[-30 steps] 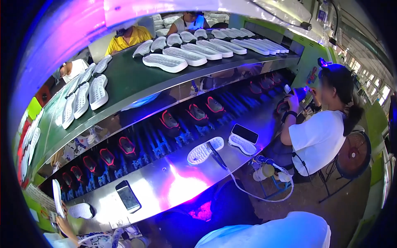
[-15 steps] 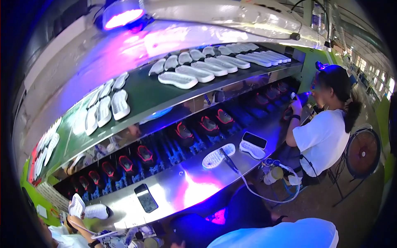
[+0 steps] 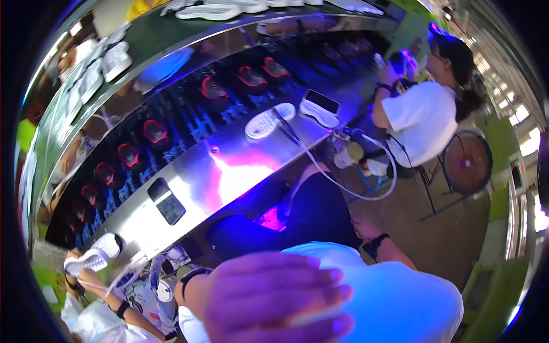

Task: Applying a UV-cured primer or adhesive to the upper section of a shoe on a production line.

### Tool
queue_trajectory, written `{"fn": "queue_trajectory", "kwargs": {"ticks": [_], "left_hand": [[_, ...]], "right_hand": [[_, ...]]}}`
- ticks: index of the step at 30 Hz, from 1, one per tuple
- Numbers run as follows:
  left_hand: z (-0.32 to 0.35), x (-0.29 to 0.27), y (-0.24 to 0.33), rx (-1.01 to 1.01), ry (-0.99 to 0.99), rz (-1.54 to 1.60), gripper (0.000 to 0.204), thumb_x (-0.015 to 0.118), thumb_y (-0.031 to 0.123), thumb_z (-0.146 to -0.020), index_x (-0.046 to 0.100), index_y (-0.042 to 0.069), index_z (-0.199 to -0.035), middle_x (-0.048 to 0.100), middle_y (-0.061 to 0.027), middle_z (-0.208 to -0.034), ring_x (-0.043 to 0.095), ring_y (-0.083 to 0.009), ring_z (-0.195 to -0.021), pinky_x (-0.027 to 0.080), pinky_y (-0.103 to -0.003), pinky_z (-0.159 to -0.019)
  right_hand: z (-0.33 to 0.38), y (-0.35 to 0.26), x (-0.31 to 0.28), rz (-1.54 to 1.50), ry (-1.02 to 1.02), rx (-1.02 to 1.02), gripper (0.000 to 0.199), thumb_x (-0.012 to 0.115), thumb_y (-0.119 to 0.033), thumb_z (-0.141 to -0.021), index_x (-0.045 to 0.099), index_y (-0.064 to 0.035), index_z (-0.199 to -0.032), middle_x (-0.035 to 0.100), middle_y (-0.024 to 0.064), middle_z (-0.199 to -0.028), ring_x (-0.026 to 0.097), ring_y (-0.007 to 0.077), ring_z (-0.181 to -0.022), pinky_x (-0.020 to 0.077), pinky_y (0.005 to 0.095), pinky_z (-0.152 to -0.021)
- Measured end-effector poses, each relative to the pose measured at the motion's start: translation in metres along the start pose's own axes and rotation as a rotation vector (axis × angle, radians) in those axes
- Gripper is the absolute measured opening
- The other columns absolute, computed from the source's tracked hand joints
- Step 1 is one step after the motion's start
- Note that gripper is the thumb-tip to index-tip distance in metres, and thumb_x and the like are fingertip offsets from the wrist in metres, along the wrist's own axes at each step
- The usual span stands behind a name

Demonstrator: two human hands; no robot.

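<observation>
Now, unlike before, left hand (image 3: 271, 297) looms in foreground, loosely extended, empty; right hand (image 3: 367, 228), grip unclear.

Left hand (image 3: 274, 291): blurred, palm hidden, lower part cut by bottom edge | right hand (image 3: 367, 228): finger grip too small to tell | upper white soles (image 3: 209, 12): cut by top edge | yellow-clad co-worker (image 3: 140, 8): mostly out of frame | far dark shoes (image 3: 347, 50): blurred, details lost
</observation>
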State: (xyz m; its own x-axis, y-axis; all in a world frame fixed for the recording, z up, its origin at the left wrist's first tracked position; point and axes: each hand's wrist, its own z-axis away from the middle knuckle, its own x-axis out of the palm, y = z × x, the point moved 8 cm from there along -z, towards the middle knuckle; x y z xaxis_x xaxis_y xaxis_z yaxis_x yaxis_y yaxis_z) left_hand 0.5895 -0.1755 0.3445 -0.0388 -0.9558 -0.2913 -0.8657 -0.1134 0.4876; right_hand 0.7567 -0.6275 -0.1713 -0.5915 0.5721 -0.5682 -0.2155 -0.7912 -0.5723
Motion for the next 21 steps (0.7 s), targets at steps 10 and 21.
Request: {"fn": "queue_trajectory", "kwargs": {"ticks": [10,21], "left_hand": [[-0.003,0.022,0.022,0.159,0.328,-0.022,0.033,0.067,0.024,-0.094,0.073,-0.008,-0.1,0.076,-0.0225,-0.097,0.077,-0.0304,-0.087,0.064,-0.038,-0.074],[0.07,-0.012,-0.183,-0.991,-0.116,0.204,0.054,0.065,0.008,-0.095,0.049,0.001,-0.147,0.07,-0.0139,-0.12,0.069,-0.0234,-0.107,0.054,-0.038,-0.098]], "right_hand": [[-0.022,-0.199,-0.03,0.497,0.069,-0.469,0.024,0.063,-0.025,-0.092,0.072,-0.0031,-0.088,0.07,0.0228,-0.084,0.067,0.0412,-0.076,0.0512,0.0492,-0.069],[-0.163,-0.44,-0.006,0.192,0.212,-0.736,0.042,0.079,-0.025,-0.083,0.067,-0.004,-0.118,0.07,0.0133,-0.087,0.069,0.0356,-0.082,0.0538,0.0436,-0.076]]}}
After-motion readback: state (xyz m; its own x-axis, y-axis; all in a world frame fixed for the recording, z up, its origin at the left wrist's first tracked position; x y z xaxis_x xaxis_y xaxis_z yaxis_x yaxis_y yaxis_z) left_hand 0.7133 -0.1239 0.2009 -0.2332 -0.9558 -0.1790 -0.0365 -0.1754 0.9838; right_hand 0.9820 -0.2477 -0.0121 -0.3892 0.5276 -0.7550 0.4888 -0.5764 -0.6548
